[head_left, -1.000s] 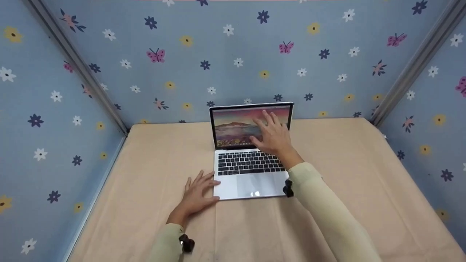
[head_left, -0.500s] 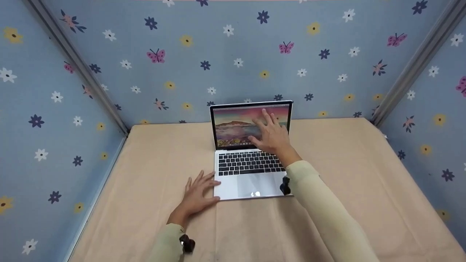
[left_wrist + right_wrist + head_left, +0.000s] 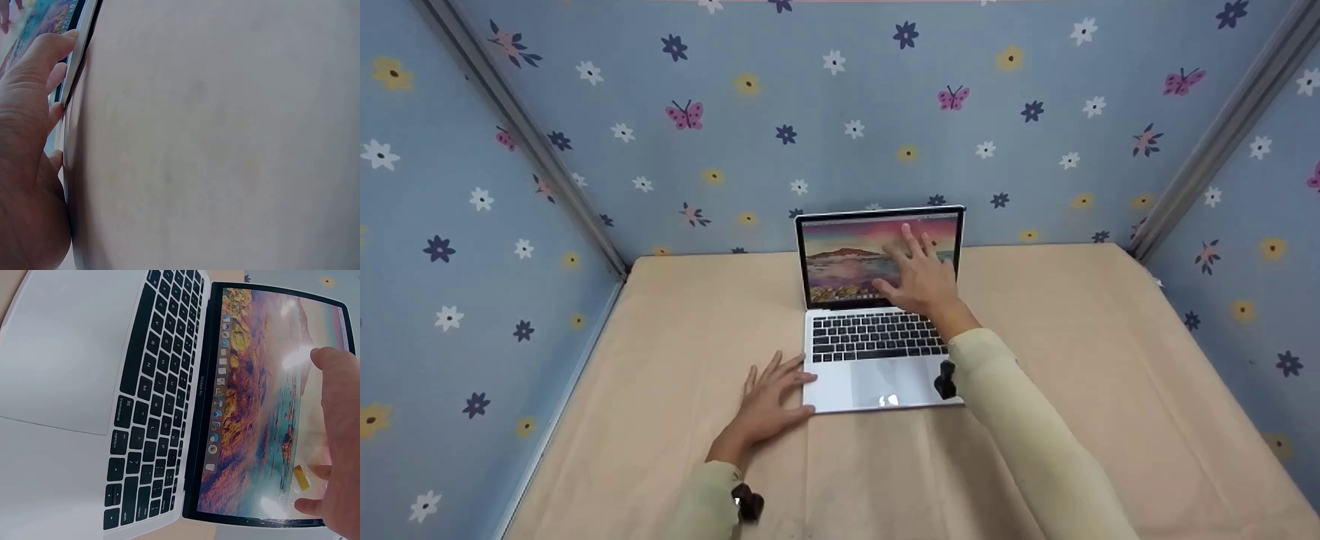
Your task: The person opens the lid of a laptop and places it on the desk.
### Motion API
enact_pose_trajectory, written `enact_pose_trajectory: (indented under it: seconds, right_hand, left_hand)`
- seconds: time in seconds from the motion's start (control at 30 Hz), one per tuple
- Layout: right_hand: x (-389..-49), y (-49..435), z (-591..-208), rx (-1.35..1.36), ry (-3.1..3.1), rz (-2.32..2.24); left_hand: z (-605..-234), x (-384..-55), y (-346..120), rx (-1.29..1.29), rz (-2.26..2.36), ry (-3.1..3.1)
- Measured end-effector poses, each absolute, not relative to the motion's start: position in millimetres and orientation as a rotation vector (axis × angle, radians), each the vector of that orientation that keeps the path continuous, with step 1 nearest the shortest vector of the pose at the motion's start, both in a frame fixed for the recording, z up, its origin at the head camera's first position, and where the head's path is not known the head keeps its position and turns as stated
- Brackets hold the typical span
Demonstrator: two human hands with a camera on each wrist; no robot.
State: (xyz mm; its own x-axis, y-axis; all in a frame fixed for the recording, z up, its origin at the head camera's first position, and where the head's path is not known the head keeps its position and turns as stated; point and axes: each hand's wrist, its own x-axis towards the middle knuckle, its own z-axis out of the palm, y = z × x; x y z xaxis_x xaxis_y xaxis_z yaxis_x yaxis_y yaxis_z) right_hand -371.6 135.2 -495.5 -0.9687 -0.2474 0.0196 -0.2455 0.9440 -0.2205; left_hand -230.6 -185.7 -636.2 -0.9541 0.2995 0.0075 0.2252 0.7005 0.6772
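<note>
An open silver laptop (image 3: pixel 829 386) faces me, its screen (image 3: pixel 840 274) lit with a mountain-and-water picture. My right hand (image 3: pixel 928 283) spreads its fingers straight over the right half of the screen, fingertips right at the glass. In the right wrist view, a small yellow piece (image 3: pixel 302 478) with clear film around it shows beside two of that hand's fingertips; I cannot tell whether the hand holds it. My left hand (image 3: pixel 767 405) lies at the laptop's left side, its thumb and a finger resting on the front left corner and edge.
A beige cloth (image 3: pixel 697 307) covers the table under the laptop. Behind it rises a blue panel (image 3: pixel 847 172) printed with flowers and butterflies, with similar panels at both sides. A small black device (image 3: pixel 946 380) sits on the right sleeve and overlaps the palm rest in this view.
The lid's top edge has shifted slightly upward in the head view, and my right hand has risen a little with it. My left hand stays at the laptop's corner.
</note>
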Motion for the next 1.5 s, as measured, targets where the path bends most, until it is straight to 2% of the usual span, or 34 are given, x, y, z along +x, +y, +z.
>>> enact_pose_trajectory:
  seconds: [0.6,1.5]
  right_hand:
    - [-378.5,139.4,-497.7,-0.378,3.038,-0.511]
    - [-381.1,138.0,-495.6,-0.403,2.99,-0.496]
  left_hand:
    - [-634.4,-232.4,-181.2,0.443,1.094,2.792]
    - [-636.1,-229.6,-186.9,0.454,1.086,2.813]
